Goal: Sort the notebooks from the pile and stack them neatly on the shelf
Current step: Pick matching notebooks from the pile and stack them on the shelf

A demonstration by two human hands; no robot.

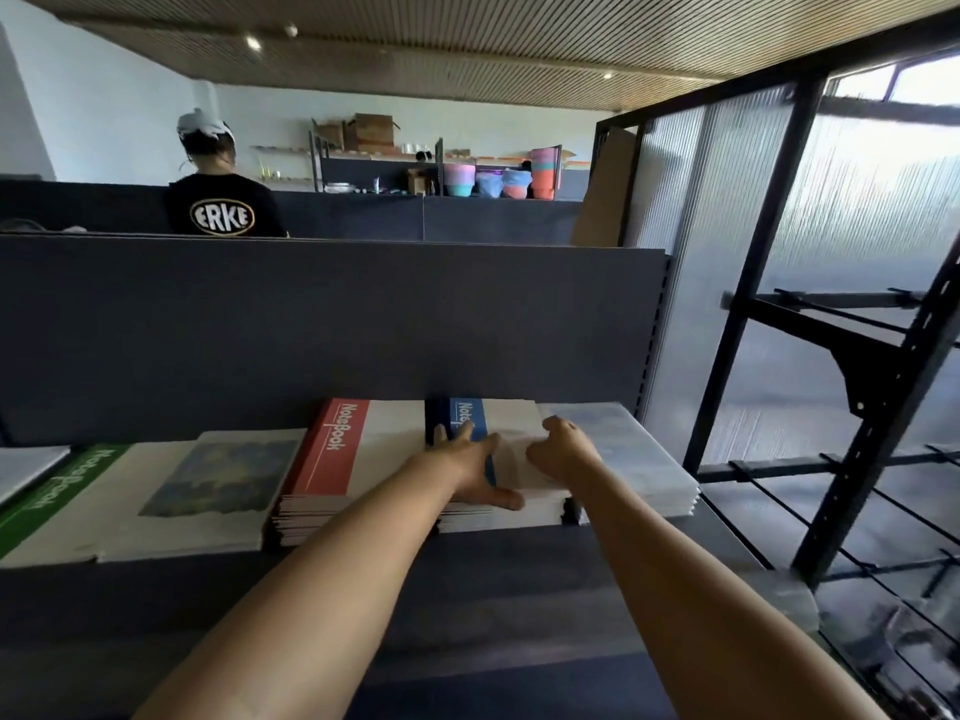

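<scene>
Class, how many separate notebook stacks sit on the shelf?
6: a partly cut-off stack far left, green stack, painting-cover stack, red stack, blue stack under both hands, pale stack far right. More may lie out of frame.

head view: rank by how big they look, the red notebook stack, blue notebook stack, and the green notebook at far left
1. red notebook stack, largest showing.
2. green notebook, partly cut by the frame edge, so unsure against the red.
3. blue notebook stack, smallest showing, since left hand and right hand cover much of it.
</scene>
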